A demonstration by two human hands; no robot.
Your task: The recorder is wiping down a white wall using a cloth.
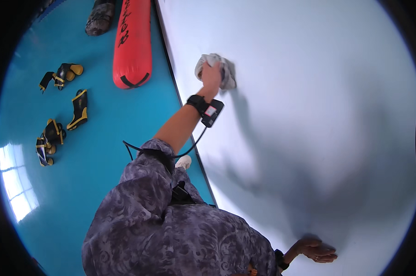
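Observation:
My left hand (211, 74) presses a bunched grey-white cloth (229, 74) against a large smooth white surface (315, 86). A black box (212, 113) with a cable is strapped to that wrist. At the lower right, my right hand (315, 249) is stretched out beside the same surface and holds nothing. It wears a ring and a black wristband (280, 258); whether its palm touches the surface is hidden.
A dark edge strip (173, 77) separates the white surface from the glossy blue floor (101, 155). A red cylindrical bag (132, 58) with writing and a dark patterned bundle (100, 19) lie beyond. Several black-and-yellow boots (79, 109) are scattered leftward. One light shoe (184, 161) shows below my sleeve.

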